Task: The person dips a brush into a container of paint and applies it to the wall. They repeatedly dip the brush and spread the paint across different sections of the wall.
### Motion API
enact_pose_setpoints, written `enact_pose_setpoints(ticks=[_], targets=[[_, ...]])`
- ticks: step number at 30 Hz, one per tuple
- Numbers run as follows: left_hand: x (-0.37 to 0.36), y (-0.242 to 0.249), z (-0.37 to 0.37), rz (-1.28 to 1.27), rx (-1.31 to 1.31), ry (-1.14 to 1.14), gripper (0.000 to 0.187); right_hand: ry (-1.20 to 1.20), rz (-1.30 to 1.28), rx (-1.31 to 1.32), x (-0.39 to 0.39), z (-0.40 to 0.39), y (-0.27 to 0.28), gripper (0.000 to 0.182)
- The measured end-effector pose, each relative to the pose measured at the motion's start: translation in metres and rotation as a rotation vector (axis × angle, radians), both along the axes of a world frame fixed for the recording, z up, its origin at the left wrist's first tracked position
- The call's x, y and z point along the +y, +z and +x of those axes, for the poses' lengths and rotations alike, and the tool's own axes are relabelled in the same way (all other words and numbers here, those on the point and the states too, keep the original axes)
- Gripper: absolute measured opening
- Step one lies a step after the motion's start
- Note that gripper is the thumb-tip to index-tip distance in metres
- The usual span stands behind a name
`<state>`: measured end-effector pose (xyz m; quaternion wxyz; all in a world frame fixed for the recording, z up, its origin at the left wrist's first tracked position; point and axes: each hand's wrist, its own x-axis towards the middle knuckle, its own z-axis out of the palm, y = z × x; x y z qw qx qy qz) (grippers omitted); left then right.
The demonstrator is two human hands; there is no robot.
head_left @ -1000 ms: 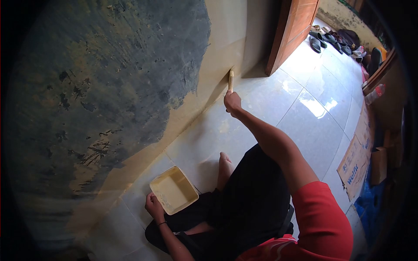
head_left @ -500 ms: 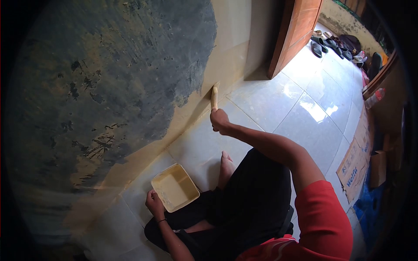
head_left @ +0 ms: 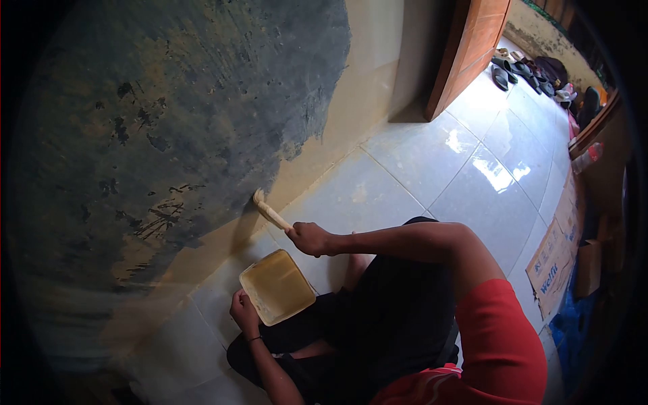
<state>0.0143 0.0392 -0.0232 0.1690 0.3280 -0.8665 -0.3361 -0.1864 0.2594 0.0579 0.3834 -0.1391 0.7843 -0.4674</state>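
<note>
My right hand [head_left: 310, 237] grips a paintbrush [head_left: 269, 212] by its handle. The bristles touch the low part of the wall [head_left: 169, 135], where cream paint meets the dark, weathered patch. My left hand [head_left: 243, 312] holds the near corner of a square cream paint tray [head_left: 277, 287] that sits on the tiled floor beside my folded legs. I sit on the floor in black trousers and a red top.
Glossy white floor tiles [head_left: 432, 155] stretch to the right. A brown door [head_left: 466, 54] stands open at the top. Several sandals [head_left: 520, 67] lie beyond it. Flattened cardboard [head_left: 557, 263] leans along the right side.
My right hand has swept the brush down and left along the wall's base, from near the door corner to just above the tray. The left hand stays on the tray.
</note>
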Motion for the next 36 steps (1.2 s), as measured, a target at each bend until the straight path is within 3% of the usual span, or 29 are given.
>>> enact_pose_setpoints(ticks=[3,5,9,10,11,14,15,16,21,27,31,33,36], targets=[[0.000,0.000,-0.001,-0.004,0.018,-0.008,0.021,0.134,0.051,0.026,0.001,-0.012,-0.005,0.047],[0.002,0.002,-0.001,0.000,0.018,-0.004,0.021,0.510,0.179,0.134,0.006,-0.035,-0.009,0.048],[0.003,0.005,-0.002,-0.008,0.001,0.010,0.021,0.845,0.317,0.453,0.028,-0.080,-0.023,0.043],[0.003,0.007,-0.002,-0.001,0.000,0.008,0.021,0.719,0.372,0.449,0.042,-0.089,-0.030,0.043],[0.004,0.006,-0.002,0.006,-0.002,0.007,0.022,0.696,0.405,0.610,0.057,-0.099,-0.031,0.043],[0.001,0.003,-0.001,0.018,-0.006,0.000,0.022,0.556,0.653,0.594,0.101,-0.128,-0.013,0.042],[0.001,0.004,-0.001,0.019,-0.006,0.000,0.022,0.519,0.684,0.578,0.118,-0.138,-0.010,0.043],[0.001,0.005,-0.002,0.033,-0.022,0.004,0.022,0.300,0.742,0.346,0.130,-0.146,-0.007,0.044],[0.000,0.003,-0.002,0.048,-0.038,0.011,0.023,-0.253,0.382,-0.031,0.196,-0.163,-0.035,0.032],[0.001,0.002,-0.002,0.009,-0.036,-0.009,0.022,-0.534,-0.044,-0.359,0.217,-0.157,-0.045,0.028],[0.001,0.005,-0.003,0.005,-0.047,-0.002,0.022,-0.628,-0.101,-0.397,0.228,-0.165,-0.060,0.030],[0.001,0.003,-0.003,0.006,-0.050,-0.003,0.022,-0.854,-0.241,-0.309,0.231,-0.173,-0.074,0.025],[0.000,0.002,-0.004,0.026,-0.057,0.003,0.022,-0.986,-0.154,-0.203,0.220,-0.181,-0.079,0.026]])
